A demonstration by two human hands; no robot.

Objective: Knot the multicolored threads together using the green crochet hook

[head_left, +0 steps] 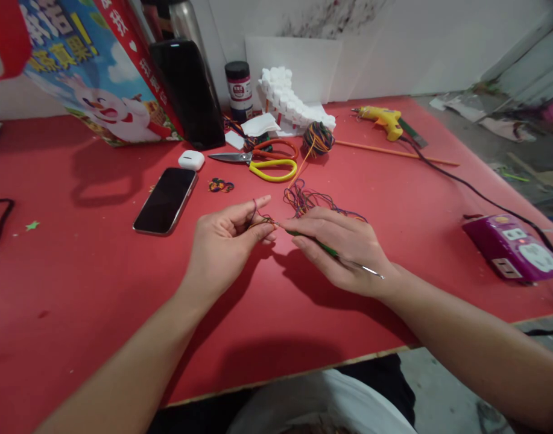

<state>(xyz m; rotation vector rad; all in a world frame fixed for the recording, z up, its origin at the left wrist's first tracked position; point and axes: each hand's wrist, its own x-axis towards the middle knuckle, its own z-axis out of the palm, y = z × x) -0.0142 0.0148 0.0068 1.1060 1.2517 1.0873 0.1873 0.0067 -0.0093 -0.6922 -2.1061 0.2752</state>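
My left hand [231, 241] pinches a small piece of multicoloured crochet [263, 222], with a strand of yarn looped over its raised forefinger. In my right hand [342, 247] is a crochet hook [327, 247] with a green handle, its thin metal tip touching the piece at my left fingertips. The hook's other metal end sticks out by the wrist. Loose multicoloured yarn [303, 196] lies in tangles just behind my right hand, and an orange strand runs from it up to a yarn ball [319, 138].
Scissors [271, 161] with red and yellow handles lie behind my hands. To the left are a phone [166, 201], a white earphone case [191, 160] and a small crocheted piece [221, 185]. A glue gun [380, 120] and a purple power box [514, 247] stand right on the red table [99, 313].
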